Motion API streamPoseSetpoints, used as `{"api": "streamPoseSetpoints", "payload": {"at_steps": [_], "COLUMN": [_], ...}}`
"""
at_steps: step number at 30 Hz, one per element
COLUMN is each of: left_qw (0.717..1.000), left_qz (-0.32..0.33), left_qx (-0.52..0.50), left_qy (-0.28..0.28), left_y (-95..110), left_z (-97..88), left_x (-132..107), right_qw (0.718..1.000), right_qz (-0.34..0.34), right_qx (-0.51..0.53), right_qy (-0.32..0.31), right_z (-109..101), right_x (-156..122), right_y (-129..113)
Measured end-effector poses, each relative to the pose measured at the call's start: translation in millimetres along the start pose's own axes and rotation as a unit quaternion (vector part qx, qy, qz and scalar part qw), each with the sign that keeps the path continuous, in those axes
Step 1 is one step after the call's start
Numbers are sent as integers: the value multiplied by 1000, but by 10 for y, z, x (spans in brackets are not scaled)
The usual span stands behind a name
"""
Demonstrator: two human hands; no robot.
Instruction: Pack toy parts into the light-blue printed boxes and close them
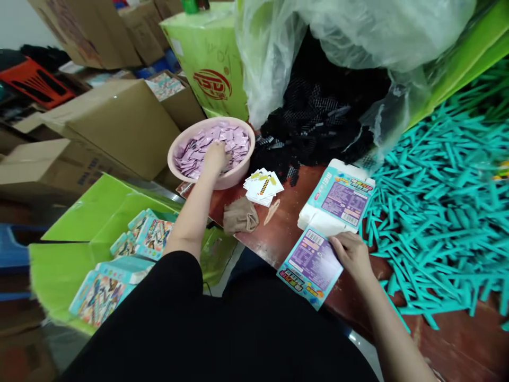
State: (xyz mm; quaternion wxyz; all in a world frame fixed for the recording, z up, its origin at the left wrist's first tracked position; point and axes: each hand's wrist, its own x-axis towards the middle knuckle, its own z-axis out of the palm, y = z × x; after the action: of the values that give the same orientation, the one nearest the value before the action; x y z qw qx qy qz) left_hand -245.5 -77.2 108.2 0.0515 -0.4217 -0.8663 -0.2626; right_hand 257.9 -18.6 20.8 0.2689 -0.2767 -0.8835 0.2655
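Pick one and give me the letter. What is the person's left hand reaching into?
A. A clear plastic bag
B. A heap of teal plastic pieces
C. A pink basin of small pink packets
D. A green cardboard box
C: the left hand dips into the pink basin, down among the small pink packets.

Right of the pink plastic basin (172, 154), a lane of bare desk (286, 233) runs toward the right grip (352, 257), narrowed by white cards (262, 187) and a folded beige cloth (240, 216) just beside the basin. Black plastic pieces (314, 127) block the way behind it; a flattened printed carton (338, 199) and teal plastic strips (437, 212) bar the far right, and a lime-green box (79, 228) stands below-left of it.
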Motion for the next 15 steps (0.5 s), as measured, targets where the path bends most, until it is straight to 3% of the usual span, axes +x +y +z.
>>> {"api": "streamPoseSetpoints", "payload": {"at_steps": [2, 4, 7, 10, 12, 14, 15], "left_qw": [1000, 999, 998, 983, 950, 913, 878], "left_qz": [-14, -10, -7, 20, 91, 168, 234], "left_qx": [-3, -10, -49, -180, -284, -314, -291], "left_qy": [-21, -47, -26, 20, -91, -200, -299], "left_y": [-248, -349, -184, 427, 999, 1563, 1814], "left_z": [-61, -102, -115, 54, 268, 499, 605], "left_x": [139, 167, 63, -313, -758, -1248, -1458], "right_qw": [999, 998, 992, 980, 971, 963, 959], "right_qz": [-13, -15, -2, 34, 58, 76, 86], "right_qx": [-27, -29, -22, -11, 13, 42, 54], "right_qy": [25, 57, 121, 197, 231, 254, 264], "right_z": [27, 65, 154, 234, 237, 184, 140], "right_x": [-12, -34, -86, -130, -173, -266, -341], "right_y": [-58, -122, -234, -347, -411, -467, -493]}}
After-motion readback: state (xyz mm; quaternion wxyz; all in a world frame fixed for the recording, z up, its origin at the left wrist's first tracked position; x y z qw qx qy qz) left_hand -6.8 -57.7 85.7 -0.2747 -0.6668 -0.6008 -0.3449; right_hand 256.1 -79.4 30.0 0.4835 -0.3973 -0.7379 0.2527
